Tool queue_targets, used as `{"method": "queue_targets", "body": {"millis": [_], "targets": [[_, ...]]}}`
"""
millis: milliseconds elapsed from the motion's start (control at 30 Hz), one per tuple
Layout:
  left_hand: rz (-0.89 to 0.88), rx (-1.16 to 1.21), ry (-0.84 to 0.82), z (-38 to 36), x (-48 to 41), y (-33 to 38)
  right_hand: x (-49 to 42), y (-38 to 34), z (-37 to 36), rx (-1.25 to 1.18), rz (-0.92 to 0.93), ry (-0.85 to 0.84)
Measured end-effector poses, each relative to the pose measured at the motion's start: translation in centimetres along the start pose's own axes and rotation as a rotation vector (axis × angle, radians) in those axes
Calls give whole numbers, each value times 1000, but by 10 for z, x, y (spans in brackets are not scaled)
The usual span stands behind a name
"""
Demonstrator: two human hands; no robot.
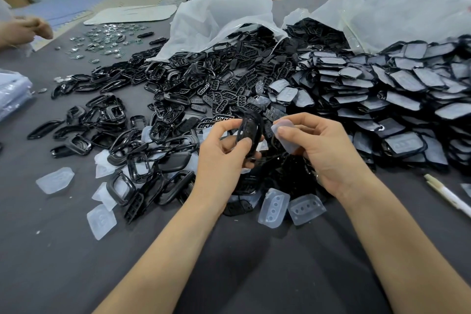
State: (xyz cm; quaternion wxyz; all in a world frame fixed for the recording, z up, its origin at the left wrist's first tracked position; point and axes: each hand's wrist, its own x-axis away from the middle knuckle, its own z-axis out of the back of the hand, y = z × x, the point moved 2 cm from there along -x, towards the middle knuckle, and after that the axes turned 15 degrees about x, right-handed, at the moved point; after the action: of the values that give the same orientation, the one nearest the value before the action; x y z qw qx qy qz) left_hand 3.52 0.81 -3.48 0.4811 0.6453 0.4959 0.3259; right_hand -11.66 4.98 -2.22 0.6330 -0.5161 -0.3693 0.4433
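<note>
Evidently the work is mid-cycle on one piece and, as a whole, far from over. The left hand (221, 158) grips a black shell (249, 135) between thumb and curled fingers, holding it upright above the bench (229, 275). The right hand (328, 150) pinches a clear pad (283, 132) just beside it, and the two parts are close but not yet pressed together. To the right lie rows of fitted pieces (407, 89), shells with pads already seated, which I take to be the finished share. Left of the hands sprawls a heap of bare shells (142, 120), with more spilling from a plastic bag (216, 23). Spare pads (274, 208) lie near the wrists, so plenty appears left to fit.
</note>
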Motion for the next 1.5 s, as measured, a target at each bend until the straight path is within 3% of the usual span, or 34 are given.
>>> {"method": "queue_targets", "body": {"millis": [133, 233, 433, 633, 867, 1500], "targets": [[-60, -148, 2, 3, -1, -1, -1, -3, 5, 69, 83, 35], [-108, -254, -30, 3, -2, 0, -1, -7, 6, 257, 203, 18], [-149, -237, -48, 4, -3, 2, 2, -6, -1, 397, 228, -58], [-100, -29, 76, 6, -3, -1, 2, -6, -4, 376, 216, -124], [5, 95, 102, 5, -4, -5, 3, -5, -6, 364, 222, -149], [-23, -30, 47, 2, 0, 0, 4, -4, -10, 400, 229, -155]]}}
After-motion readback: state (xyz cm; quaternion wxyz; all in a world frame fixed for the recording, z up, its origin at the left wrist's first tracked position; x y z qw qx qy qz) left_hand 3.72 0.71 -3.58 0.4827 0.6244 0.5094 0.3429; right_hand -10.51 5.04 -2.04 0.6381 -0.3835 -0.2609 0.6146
